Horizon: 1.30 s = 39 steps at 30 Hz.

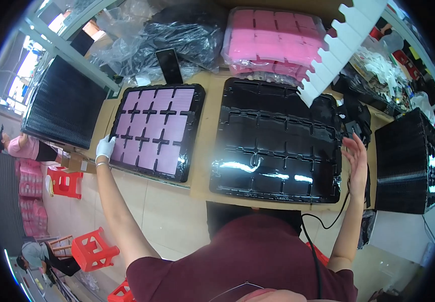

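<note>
My left hand (105,147), in a white glove, holds the left rim of a black plastic tray (193,136). Flat pinkish-purple pads (149,128) fill its compartments, with black cross-shaped dividers between them. My right hand (357,158) is bare and open, its fingers apart, beside the right edge of a second black tray (278,146). That tray is glossy, shows light reflections, and has no pink pads in it. Both trays lie side by side on a cardboard-covered table (202,151).
Stacks of black trays stand at the left (66,103) and right (403,166). Behind are a phone (169,66), bagged pink pads (275,38) and crumpled plastic (182,38). A white notched strip (343,48) overhangs the right tray. Red stools (94,250) and two people are at the left.
</note>
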### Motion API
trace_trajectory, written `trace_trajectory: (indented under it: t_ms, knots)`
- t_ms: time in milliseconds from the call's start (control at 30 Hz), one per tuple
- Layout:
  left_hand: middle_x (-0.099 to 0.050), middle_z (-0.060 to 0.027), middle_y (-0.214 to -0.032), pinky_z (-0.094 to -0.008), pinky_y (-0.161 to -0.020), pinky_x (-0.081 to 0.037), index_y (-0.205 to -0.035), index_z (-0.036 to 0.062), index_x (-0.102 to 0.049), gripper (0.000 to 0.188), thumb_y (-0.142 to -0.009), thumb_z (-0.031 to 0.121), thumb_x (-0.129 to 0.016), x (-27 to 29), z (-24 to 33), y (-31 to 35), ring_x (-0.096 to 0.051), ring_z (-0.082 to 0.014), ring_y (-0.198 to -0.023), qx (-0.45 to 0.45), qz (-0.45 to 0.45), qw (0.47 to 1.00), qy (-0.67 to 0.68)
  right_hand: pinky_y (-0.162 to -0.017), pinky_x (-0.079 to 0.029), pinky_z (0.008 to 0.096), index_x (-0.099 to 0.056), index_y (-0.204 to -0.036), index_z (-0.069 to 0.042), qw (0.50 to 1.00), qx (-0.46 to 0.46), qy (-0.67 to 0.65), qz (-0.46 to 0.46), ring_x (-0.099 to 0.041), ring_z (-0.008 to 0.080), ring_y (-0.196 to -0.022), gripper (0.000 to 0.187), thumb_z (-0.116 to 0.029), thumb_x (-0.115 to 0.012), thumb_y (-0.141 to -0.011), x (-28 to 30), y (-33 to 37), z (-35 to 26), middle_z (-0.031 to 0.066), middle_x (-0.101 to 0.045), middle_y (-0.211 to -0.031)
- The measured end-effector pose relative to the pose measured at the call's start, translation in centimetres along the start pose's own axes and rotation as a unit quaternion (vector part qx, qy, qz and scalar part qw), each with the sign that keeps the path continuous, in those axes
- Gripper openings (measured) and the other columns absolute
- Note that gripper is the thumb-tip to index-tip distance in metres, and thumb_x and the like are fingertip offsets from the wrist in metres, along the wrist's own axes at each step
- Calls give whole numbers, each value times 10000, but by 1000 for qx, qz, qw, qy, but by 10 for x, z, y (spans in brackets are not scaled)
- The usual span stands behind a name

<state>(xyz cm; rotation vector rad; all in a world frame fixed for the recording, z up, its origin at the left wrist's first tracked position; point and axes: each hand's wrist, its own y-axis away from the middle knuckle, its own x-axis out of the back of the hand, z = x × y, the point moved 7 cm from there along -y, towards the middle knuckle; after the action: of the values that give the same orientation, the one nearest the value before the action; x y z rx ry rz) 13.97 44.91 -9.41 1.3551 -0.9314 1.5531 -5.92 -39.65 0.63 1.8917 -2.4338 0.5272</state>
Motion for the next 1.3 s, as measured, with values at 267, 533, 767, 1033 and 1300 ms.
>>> trace_trajectory:
  t_ms: [267,533,767,1033,1300]
  knots:
    - [-664,-86,-821,-314,-659,-520,-1017,25,-651,363,-928,372,-708,186,364,167,-622,-157,-709,-313,278,812,407,-1004,-458,335,-432,-1416,47,920,33,-315,-230,-591,248,-1168,575,-406,-395,-1064,-132,-113,-75,196,-589,-1284]
    - [-626,-111,-600,-395,-509,-534,-764,89,-656,389,-910,449,-639,259,548,298,-627,-318,-511,-562,300,704,313,-636,-387,241,-587,-1038,-23,873,3,-440,-210,-491,114,-659,99,-96,-611,-976,-158,-87,-80,38,-581,-815]
    - [-706,-150,-854,-331,-636,-537,-1174,108,-704,237,-989,216,-601,188,513,282,-701,-283,-722,-548,130,778,278,-678,-459,207,-599,-974,-44,952,-25,-234,-196,-589,52,-747,92,-80,-674,-935,-151,-38,-60,6,-639,-856]
    - [-692,-151,-774,-375,-588,-524,-1133,101,-706,280,-1013,297,-547,115,448,273,-671,-323,-658,-425,40,823,374,-590,-408,266,-568,-841,-48,952,188,29,-241,-513,162,-636,169,-147,-680,-918,-179,-6,-62,53,-523,-728]
    - [-706,-165,-788,-337,-632,-518,-1060,27,-710,432,-1026,409,-512,95,411,244,-691,-282,-679,-290,0,854,431,-562,-401,329,-483,-735,-101,775,569,230,-150,-482,211,-623,261,-179,-719,-814,-205,18,-94,37,-443,-683]
